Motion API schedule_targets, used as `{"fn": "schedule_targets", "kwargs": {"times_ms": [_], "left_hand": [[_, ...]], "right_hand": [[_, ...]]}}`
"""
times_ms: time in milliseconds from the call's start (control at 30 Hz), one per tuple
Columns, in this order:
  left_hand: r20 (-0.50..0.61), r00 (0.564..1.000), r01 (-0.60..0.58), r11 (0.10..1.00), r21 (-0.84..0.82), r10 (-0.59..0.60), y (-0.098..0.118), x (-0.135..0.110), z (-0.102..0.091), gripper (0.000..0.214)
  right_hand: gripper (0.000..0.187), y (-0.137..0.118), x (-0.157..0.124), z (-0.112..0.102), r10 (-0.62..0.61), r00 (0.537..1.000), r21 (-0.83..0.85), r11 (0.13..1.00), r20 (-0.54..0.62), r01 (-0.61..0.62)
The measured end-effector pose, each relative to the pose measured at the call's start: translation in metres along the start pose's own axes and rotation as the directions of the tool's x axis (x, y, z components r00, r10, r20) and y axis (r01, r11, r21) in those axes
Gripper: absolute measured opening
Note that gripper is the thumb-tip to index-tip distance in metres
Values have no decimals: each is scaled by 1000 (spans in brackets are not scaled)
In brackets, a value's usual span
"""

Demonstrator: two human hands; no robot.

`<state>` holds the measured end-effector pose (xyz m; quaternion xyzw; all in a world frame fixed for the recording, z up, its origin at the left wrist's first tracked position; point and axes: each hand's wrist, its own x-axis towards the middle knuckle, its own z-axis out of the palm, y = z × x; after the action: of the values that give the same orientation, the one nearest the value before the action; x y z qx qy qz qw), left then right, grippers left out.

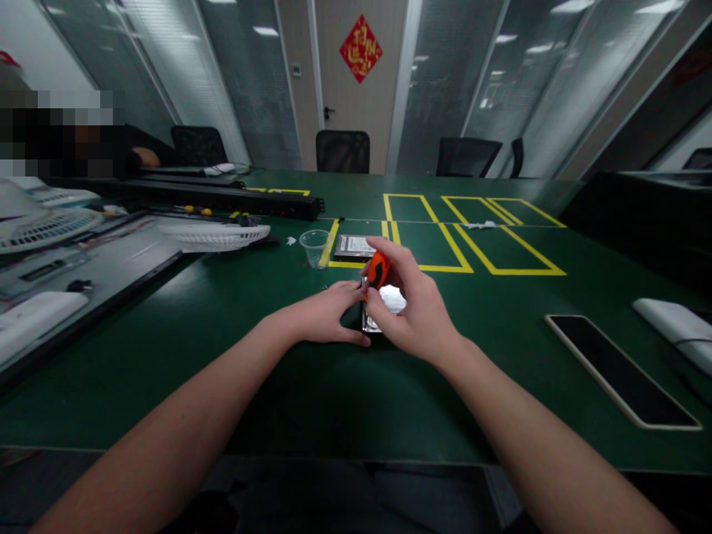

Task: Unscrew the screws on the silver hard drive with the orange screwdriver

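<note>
My right hand (420,311) is closed around the orange and black handle of a screwdriver (379,269), tilted over a shiny hard drive (394,298). The screwdriver's tip is hidden by my fingers. At the drive's left side, my left hand (325,315) grips it, thumb at the near corner and fingers by the far one. The drive lies on the green table, partly covered by both hands. Just beyond it sits a second hard drive (351,246) with a white label, inside a yellow taped outline. A clear plastic cup (316,251) stands left of that drive.
A phone-like black slab (620,371) and a white device (676,326) lie to the right. White fan parts (214,236), a large panel (127,256) and a long black bar (222,199) fill the left. Another person (145,156) sits at the far left.
</note>
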<state>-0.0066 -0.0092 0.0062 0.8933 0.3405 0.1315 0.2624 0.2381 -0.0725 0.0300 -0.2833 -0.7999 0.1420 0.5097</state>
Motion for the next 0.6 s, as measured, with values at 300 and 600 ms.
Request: {"fn": "schedule_targets", "kwargs": {"times_ms": [300, 600], "left_hand": [[-14, 1000, 6, 1000, -9, -6, -13, 0, 5, 110], [-3, 1000, 5, 1000, -13, -5, -5, 1, 2, 92]], "right_hand": [[63, 0, 4, -2, -53, 999, -25, 998, 3, 53], [74, 0, 2, 0, -13, 1000, -19, 1000, 1, 13]]}}
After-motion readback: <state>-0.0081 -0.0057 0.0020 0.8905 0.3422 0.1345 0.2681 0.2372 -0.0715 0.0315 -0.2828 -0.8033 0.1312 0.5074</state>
